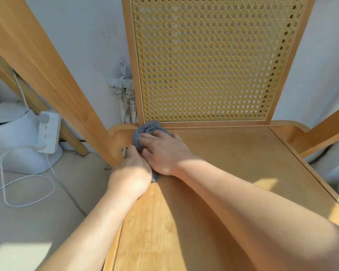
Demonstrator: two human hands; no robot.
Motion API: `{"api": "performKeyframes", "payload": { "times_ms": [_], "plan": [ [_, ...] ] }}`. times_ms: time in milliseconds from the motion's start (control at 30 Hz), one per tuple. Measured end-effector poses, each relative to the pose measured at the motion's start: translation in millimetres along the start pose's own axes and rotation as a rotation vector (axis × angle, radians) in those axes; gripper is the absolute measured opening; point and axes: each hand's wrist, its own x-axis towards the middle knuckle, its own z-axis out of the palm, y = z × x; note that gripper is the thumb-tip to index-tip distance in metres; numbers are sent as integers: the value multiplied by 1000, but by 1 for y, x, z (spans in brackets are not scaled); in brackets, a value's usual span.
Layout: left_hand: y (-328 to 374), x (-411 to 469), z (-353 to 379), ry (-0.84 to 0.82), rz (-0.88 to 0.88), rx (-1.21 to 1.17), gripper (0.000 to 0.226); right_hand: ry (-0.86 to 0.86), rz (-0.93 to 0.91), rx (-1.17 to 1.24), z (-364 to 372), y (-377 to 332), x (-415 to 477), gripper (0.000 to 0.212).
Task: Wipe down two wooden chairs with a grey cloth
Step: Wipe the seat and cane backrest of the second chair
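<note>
A wooden chair fills the view, with a flat seat (233,163) and a woven cane backrest (207,61). A bunched grey cloth (147,130) lies at the seat's back left corner, where the left armrest post (53,79) meets the seat. My right hand (160,151) presses flat on the cloth, its fingers spread over it. My left hand (130,177) sits just in front, at the seat's left edge. It touches the cloth's near end, and a bit of grey shows under it. A second chair is not in view.
A right armrest (327,130) rises at the far right. On the floor to the left are a white appliance (14,141), a white power strip (48,132) and a looped white cable (27,192). White pipes (125,89) run along the wall behind the chair.
</note>
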Motion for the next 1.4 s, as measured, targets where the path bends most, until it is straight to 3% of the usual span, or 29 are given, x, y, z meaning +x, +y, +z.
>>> {"api": "performKeyframes", "payload": {
  "times_ms": [200, 300, 433, 533, 633, 833, 900, 1000, 1133, 1233, 1300, 1400],
  "plan": [
    [-3, -4, 0, 41, -8, -74, 34, 8, 46, -21, -6, 34, -10, 48],
    [-3, 0, -1, -8, -50, -161, 31, 112, 189, -17, -20, 87, -49, 39],
    [-3, 8, -1, -86, -163, -354, 54, 145, 508, -27, -43, 164, -115, 29],
    [-5, 9, 3, -80, -158, -491, 55, 158, 668, -97, -44, 185, -130, 25],
    [-8, 7, 2, -94, -160, -551, 55, 124, 585, -156, -36, 157, -124, 40],
    [-16, -15, -6, -126, -155, -499, 57, 49, 100, -70, -8, 22, -142, 62],
    [-17, -27, -8, -113, -143, -462, 57, 15, 14, -38, -8, 4, -157, 56],
    [-25, -38, -8, -92, -128, -441, 57, -13, 78, -38, -19, 40, -176, 48],
    [-24, -48, -11, -80, -155, -450, 56, 2, 475, -130, -39, 123, -187, 56],
    [-17, -51, -12, -72, -165, -431, 56, -52, 601, -201, -42, 144, -169, 61],
    [-17, -54, -13, -71, -177, -432, 55, -10, 560, -220, -37, 129, -146, 56],
    [-18, -58, -14, -84, -181, -456, 55, 68, 311, -126, -21, 79, -109, 45]
  ]
}}
